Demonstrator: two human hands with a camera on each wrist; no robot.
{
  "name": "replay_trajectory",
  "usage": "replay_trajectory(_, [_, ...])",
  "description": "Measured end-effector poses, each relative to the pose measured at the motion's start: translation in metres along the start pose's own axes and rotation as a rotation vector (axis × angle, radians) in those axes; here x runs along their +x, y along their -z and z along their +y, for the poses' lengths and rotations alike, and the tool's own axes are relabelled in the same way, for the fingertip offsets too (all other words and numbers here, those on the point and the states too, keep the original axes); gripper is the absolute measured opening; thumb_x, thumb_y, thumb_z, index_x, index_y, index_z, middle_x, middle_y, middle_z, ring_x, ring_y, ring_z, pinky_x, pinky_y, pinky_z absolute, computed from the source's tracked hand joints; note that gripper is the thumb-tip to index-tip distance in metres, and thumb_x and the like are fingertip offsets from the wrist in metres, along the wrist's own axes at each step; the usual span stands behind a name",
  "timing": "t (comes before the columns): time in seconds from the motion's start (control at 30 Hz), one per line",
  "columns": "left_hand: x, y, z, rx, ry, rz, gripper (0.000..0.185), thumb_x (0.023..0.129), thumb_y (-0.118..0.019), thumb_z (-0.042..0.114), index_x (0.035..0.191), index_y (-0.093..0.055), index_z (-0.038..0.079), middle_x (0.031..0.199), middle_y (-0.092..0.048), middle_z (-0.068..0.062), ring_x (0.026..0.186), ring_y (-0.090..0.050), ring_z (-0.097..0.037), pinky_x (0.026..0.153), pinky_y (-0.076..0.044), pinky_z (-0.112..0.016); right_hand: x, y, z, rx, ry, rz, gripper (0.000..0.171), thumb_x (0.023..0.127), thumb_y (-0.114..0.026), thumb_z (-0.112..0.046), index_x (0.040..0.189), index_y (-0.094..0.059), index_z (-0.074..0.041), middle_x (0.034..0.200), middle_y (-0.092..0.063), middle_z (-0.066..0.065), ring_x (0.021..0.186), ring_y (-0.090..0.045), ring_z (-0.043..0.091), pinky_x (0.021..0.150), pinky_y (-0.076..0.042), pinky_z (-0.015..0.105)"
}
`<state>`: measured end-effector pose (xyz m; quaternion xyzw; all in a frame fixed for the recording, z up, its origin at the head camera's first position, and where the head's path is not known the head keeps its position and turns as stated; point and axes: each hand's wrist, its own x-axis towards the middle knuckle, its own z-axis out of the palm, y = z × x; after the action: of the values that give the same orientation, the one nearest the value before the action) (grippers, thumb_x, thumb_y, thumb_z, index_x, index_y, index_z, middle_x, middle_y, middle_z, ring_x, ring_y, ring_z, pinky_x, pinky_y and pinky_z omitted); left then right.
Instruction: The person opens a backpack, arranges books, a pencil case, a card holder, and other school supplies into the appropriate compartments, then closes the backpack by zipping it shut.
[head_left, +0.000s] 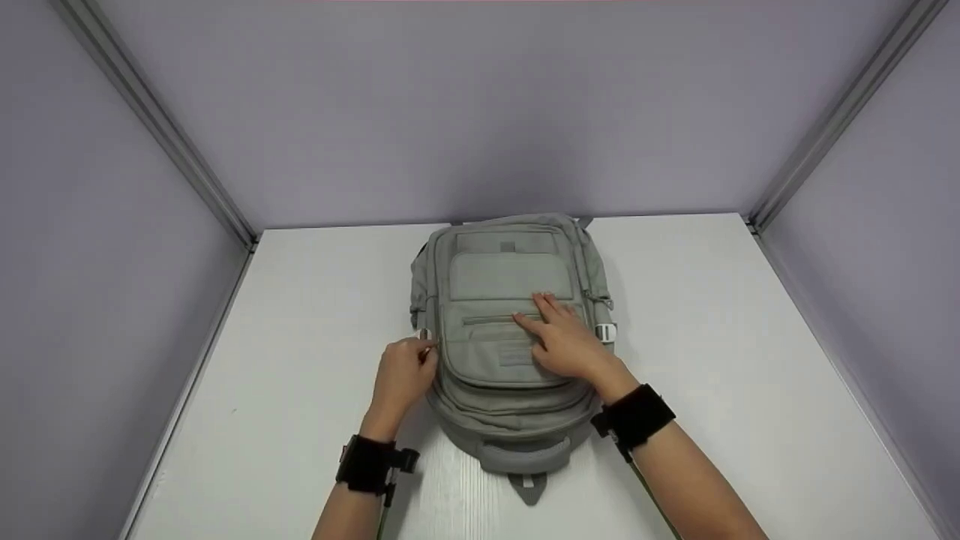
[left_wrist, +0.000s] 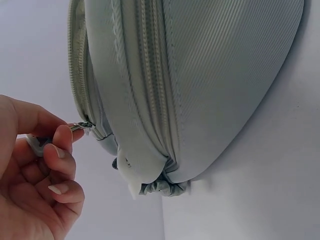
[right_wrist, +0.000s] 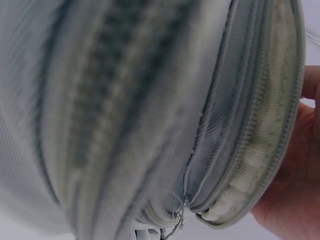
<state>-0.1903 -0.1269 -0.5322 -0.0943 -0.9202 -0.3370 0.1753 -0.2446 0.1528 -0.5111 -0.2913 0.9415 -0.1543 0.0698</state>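
Backpack: we see the grey backpack (head_left: 510, 330) lying flat on the white worktop (head_left: 750, 360), handle towards us.
Left hand: our left hand (head_left: 401, 375) pinches the zipper pull (left_wrist: 80, 126) at the bag's left edge.
Right hand: our right hand (head_left: 562, 341) rests flat on the front pocket, fingers (head_left: 544, 307) straight.
Handling: soft fabric, we judge it light and yielding; steady it with the palm and grip the pull.

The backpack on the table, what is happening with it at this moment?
A person works on a grey-green backpack that lies flat on a white table. The left hand pinches a zipper pull at the bag's left side. The right hand lies flat on the front pocket, fingers straight, pressing the bag down. The zippers in view look closed.
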Motion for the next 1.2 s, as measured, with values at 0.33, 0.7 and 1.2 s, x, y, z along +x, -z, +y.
replay_trajectory(0.33, [-0.015,0.007,0.008,0.06,-0.048,-0.021,0.027,0.083,-0.063,0.0,0.059,-0.058,0.012,0.054,-0.043,0.006,0.047,-0.036,-0.007,0.045,-0.033,-0.026,0.001,-0.001,-0.001,-0.011,0.003,-0.003,0.053,0.096,-0.048,-0.016,0.149,-0.044,-0.018,0.159,-0.017,0.023,0.146,-0.011,0.039,0.11,-0.018,0.063])
replay_trajectory(0.7, [-0.03,0.013,0.015,0.03,-0.099,-0.14,0.016,0.083,-0.064,0.0,0.07,-0.072,0.006,0.052,-0.047,0.008,0.045,-0.036,-0.002,0.043,-0.033,-0.022,0.001,-0.001,-0.001,-0.019,0.008,0.015,0.053,0.095,-0.049,-0.016,0.148,-0.046,-0.015,0.157,-0.019,0.025,0.146,-0.014,0.041,0.11,-0.021,0.062])
replay_trajectory(1.2, [-0.041,0.011,0.037,-0.01,-0.2,-0.427,0.032,0.092,-0.064,0.005,0.064,-0.053,0.016,0.058,-0.038,0.012,0.052,-0.035,-0.002,0.051,-0.035,-0.023,0.0,-0.004,0.0,-0.042,0.026,0.065,0.051,0.095,-0.051,-0.017,0.146,-0.048,-0.015,0.156,-0.023,0.025,0.145,-0.018,0.041,0.11,-0.023,0.06])
